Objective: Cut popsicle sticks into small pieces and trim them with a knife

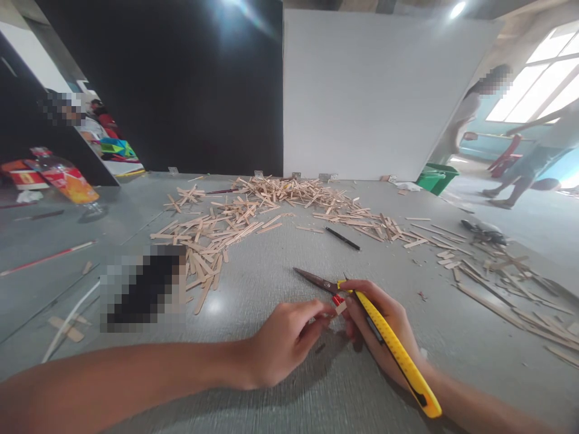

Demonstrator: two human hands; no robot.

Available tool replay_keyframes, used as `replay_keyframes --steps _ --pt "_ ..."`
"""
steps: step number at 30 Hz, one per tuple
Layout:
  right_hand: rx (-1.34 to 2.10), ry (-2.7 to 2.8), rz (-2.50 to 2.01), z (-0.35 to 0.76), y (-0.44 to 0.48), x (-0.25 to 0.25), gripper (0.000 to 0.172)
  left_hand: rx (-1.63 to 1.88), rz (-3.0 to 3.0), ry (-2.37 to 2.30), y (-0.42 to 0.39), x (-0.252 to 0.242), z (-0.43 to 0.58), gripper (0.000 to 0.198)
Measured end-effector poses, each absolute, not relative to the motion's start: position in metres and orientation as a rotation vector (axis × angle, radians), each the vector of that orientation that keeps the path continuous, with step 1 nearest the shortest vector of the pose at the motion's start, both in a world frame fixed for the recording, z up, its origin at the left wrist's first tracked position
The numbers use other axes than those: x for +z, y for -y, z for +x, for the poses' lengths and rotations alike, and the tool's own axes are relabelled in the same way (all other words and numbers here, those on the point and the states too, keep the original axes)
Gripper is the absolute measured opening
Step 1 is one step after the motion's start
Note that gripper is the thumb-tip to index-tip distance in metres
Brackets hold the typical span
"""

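My right hand (pixel 382 322) is closed around a yellow utility knife (pixel 398 355), whose body slants across the palm towards the wrist. Between the fingertips of both hands sits a short cut piece of craft stick (pixel 341 308). My left hand (pixel 289 340) is closed in a pinch at the left end of that piece. Just beyond the fingertips are scissors (pixel 314 279) with dark blades pointing to the far left and red showing at the handle. My fingers partly cover the handle, so I cannot tell whether the scissors are held or lie on the table.
Loose craft sticks (pixel 294 193) lie in a heap at the back, spreading left and right. A black pen (pixel 342 239) lies beyond the scissors. A blurred dark object (pixel 149 286) and a tipped drink bottle (pixel 67 181) are left. Black and white panels (pixel 393 90) stand behind. People are nearby.
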State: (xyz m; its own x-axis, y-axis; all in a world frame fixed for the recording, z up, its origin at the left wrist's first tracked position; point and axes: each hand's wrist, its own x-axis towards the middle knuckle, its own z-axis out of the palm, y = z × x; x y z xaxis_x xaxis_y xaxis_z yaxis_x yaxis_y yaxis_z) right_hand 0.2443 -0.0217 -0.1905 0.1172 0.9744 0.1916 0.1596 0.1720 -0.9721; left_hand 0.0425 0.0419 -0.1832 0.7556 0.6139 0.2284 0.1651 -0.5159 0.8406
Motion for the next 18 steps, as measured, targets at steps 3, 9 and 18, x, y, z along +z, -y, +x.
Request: replay_keyframes --steps 3,9,18 --pt "0.923 1.294 -1.236 0.2441 0.0214 -0.1914 0.027 0.637 2.094 -0.605 -0.0418 -0.1814 0.0424 0.02" --pt "0.909 1.324 -1.229 0.2433 0.0204 -0.1896 0.026 0.616 2.134 -0.648 -0.0417 -0.1781 0.0426 0.015" --pt "0.904 1.335 -1.225 0.2405 0.0222 -0.1862 0.025 0.651 2.164 -0.592 -0.0416 -0.1794 0.0422 0.021"
